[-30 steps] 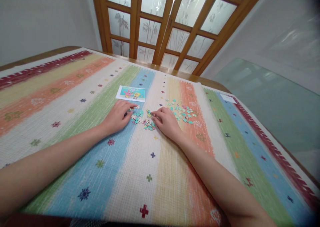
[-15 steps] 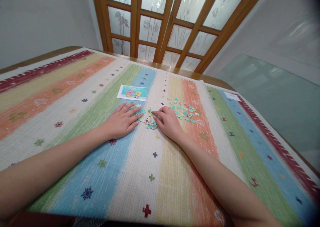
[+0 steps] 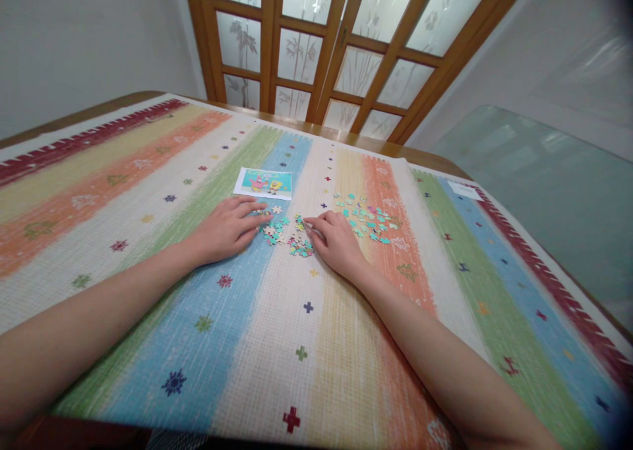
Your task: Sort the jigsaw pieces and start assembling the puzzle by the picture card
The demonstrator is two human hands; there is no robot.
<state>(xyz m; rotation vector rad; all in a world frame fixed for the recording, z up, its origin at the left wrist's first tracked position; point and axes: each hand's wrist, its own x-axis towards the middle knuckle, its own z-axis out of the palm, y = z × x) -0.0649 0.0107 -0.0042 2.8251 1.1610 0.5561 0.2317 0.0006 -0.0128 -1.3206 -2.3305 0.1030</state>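
Observation:
A loose pile of small jigsaw puzzle pieces (image 3: 277, 231), mostly turquoise with some pale ones, lies between my hands. My left hand (image 3: 230, 229) rests palm down at the pile's left edge, fingers stretched out and slightly apart, holding nothing. On the other side, my right hand (image 3: 337, 242) has its thumb and index finger drawn together at a yellow-green puzzle piece (image 3: 299, 220); its other fingers are curled. Just below those fingertips sits a tighter cluster of multicoloured pieces (image 3: 299, 247). Beyond my left hand lies a cartoon reference picture (image 3: 264, 183) on white paper.
More turquoise puzzle pieces (image 3: 368, 219) are spread out to the right of my right hand. A striped tablecloth (image 3: 267, 344) covers the table. A white paper slip (image 3: 465, 190) lies near the far right edge. Wooden doors with frosted panes (image 3: 301, 51) stand behind.
My left hand has drawn back to the left off the pile, uncovering pieces that were beneath its fingers. My right hand stays at nearly the same spot.

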